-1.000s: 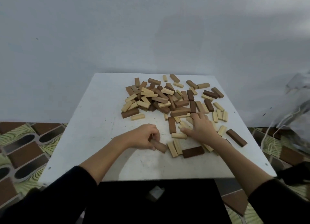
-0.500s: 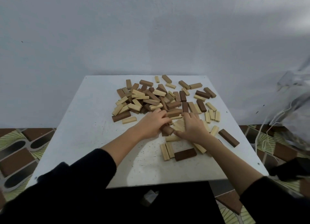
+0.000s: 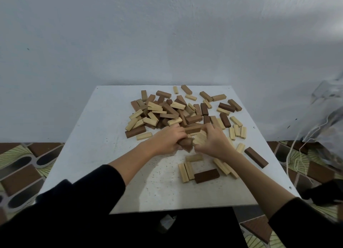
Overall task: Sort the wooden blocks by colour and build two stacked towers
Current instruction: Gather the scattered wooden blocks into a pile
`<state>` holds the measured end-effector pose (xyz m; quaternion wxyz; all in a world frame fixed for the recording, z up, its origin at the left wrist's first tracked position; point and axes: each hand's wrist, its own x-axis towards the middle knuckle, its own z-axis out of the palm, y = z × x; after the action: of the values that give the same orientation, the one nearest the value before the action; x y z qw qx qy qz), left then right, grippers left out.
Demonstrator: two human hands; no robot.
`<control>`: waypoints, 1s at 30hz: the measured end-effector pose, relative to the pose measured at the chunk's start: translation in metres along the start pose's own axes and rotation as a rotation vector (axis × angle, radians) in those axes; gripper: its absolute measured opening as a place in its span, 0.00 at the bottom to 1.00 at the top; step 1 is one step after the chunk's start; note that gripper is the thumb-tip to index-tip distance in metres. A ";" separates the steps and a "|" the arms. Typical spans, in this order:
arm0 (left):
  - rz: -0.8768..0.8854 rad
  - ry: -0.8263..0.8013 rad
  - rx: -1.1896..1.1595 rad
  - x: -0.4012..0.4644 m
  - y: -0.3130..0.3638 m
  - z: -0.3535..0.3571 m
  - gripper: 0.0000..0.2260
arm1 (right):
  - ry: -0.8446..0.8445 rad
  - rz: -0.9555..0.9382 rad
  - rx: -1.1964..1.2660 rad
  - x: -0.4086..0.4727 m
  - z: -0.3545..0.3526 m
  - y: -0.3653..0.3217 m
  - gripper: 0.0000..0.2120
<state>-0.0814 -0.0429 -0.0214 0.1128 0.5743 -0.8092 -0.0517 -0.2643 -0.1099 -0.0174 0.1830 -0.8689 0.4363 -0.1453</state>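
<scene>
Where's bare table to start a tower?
Bare: the white square table left of the mixed pile of light and dark wooden blocks, and its near edge between both forearms. Crowded: the middle-far pile, where left hand and right hand work, and the scattered near-right blocks.

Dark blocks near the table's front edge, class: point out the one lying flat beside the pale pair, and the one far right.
Front dark block [image 3: 206,175], head view, top face.
Right dark block [image 3: 256,157], head view, top face.

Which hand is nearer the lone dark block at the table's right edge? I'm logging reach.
Right. The right hand lies just left of the dark block; the left hand is farther left, beyond it.
</scene>
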 end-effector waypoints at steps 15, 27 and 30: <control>-0.693 0.472 -0.180 -0.022 -0.096 -0.041 0.06 | -0.011 -0.133 0.132 0.096 -0.002 -0.075 0.29; -0.772 0.158 -0.403 -0.014 -0.126 -0.023 0.19 | -0.154 -0.361 -0.442 0.110 0.049 -0.081 0.37; -0.781 0.195 -0.399 -0.014 -0.126 -0.024 0.16 | -0.156 -0.376 -0.493 0.114 0.052 -0.079 0.42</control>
<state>0.0446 -0.0710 -0.0266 0.2691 0.8060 -0.4914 -0.1911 -0.1215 -0.1486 -0.0181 -0.0302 -0.9610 0.2748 0.0004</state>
